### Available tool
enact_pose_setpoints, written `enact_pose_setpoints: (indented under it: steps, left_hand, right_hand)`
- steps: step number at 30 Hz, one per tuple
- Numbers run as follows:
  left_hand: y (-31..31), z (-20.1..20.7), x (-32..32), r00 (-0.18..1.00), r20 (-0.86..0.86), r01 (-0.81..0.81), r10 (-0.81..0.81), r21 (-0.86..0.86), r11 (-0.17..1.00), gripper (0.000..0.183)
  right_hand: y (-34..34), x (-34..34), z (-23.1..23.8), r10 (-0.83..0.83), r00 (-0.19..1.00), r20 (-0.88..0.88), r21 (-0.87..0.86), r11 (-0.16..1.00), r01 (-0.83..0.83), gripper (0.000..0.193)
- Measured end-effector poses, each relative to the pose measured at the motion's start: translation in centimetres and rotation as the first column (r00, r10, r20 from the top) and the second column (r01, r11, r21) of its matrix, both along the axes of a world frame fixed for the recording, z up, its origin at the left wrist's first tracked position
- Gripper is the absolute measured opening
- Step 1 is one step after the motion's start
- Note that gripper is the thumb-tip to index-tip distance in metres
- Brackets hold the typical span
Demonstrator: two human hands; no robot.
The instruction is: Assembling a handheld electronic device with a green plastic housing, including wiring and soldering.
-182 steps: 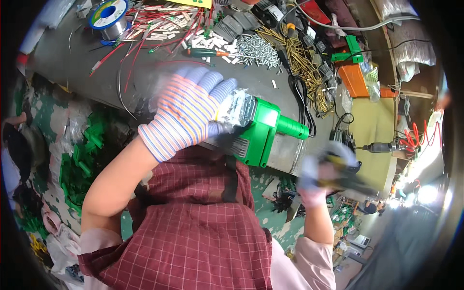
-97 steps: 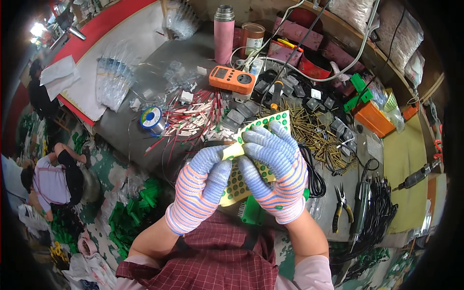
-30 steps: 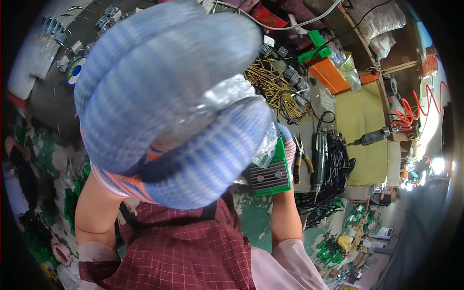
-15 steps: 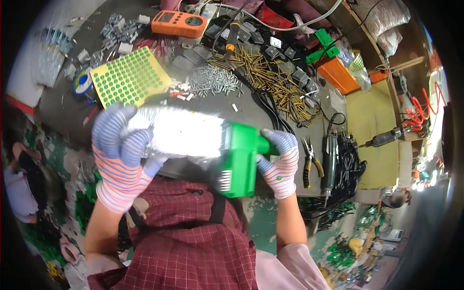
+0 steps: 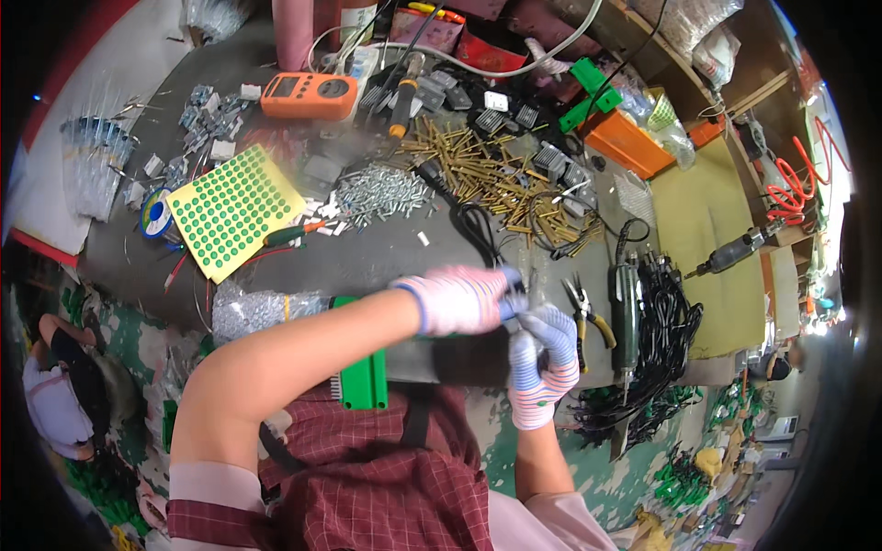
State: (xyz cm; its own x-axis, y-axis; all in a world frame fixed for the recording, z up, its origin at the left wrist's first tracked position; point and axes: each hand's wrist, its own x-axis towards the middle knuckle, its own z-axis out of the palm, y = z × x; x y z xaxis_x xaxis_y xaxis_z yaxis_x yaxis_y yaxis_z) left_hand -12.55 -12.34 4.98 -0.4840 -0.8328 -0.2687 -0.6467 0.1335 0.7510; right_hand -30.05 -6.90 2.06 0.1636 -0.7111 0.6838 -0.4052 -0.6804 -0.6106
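My left hand, in a striped glove and blurred, reaches across to the right. Its closed fingers meet those of my right hand, also gloved and closed in a pinch. Whatever sits between the fingertips is small and blurred; I cannot make it out. A black cable runs down the bench toward the hands. Under my left forearm lies a device with a green plastic housing and a clear-wrapped, silvery body; the forearm hides its middle. Yellow-handled pliers lie just right of my right hand.
Silver screws and long brass-coloured screws lie in piles, with a screwdriver beside them. A sheet of green round stickers, an orange meter, a green electric screwdriver and bundled black cables surround the work area.
Both hands have let go of the green-and-silver device, which now rests at the bench's near edge. My left hand has crossed rightward to my right hand.
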Motion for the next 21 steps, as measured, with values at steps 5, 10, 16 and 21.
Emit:
enact_pose_setpoints:
  steps: [5, 10, 16, 21]
  left_hand:
    - [-2.9, -0.2, -2.9, 0.922, -0.387, 0.248, -0.020, 0.550, 0.797, 0.066]
    - [0.3, 7.6, 0.0, 0.832, -0.551, 0.176, 0.065, 0.373, 0.911, 0.068]
    - [9.0, 19.9, 10.7, 0.753, -0.566, -0.414, 0.335, -0.012, 0.910, 0.066]
    - [29.2, 17.8, 27.7, 0.398, -0.853, -0.914, 0.338, -0.340, 0.220, 0.051]
  right_hand:
    - [0.7, -3.1, -3.9, -0.376, 0.821, 0.430, 0.413, 0.890, 0.191, 0.011]
    - [0.8, -3.6, -3.7, -0.393, 0.757, 0.523, 0.489, 0.865, 0.112, 0.009]
    - [0.4, -4.5, -5.0, -0.361, 0.802, 0.476, 0.479, 0.871, 0.108, 0.010]
    - [0.5, -4.1, -5.0, -0.302, 0.870, 0.390, 0.379, 0.913, 0.147, 0.012]
